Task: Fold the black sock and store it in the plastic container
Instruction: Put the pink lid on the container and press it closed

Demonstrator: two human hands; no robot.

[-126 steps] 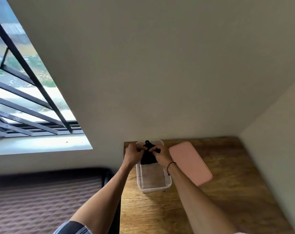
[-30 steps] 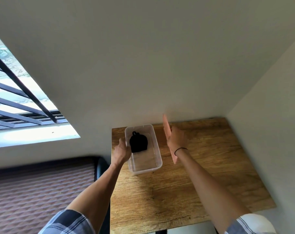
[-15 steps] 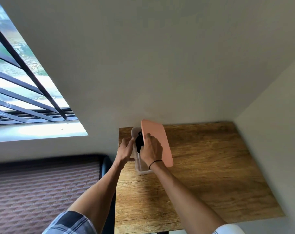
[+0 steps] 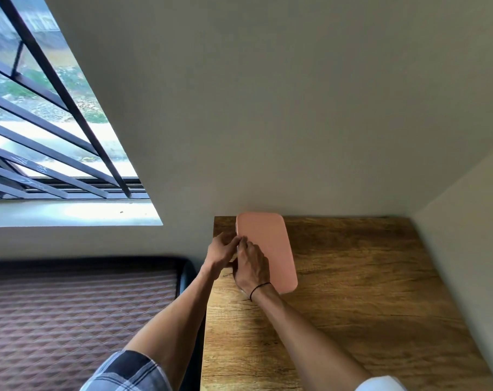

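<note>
A pink lid lies flat over the plastic container at the back left of the wooden table. The container's clear body is almost wholly hidden under the lid and my hands. The black sock is out of sight beneath the lid. My left hand is at the lid's left edge, fingers curled against it. My right hand rests on the lid's near-left part, fingers pressing down beside the left hand's fingers.
The table stands in a corner, with a wall behind it and another on the right. A dark quilted mattress lies to the left, under a barred window.
Half a second ago my right hand held the pink lid tilted over the container with the sock showing; now the lid lies flat on top and both hands sit at its left edge.
</note>
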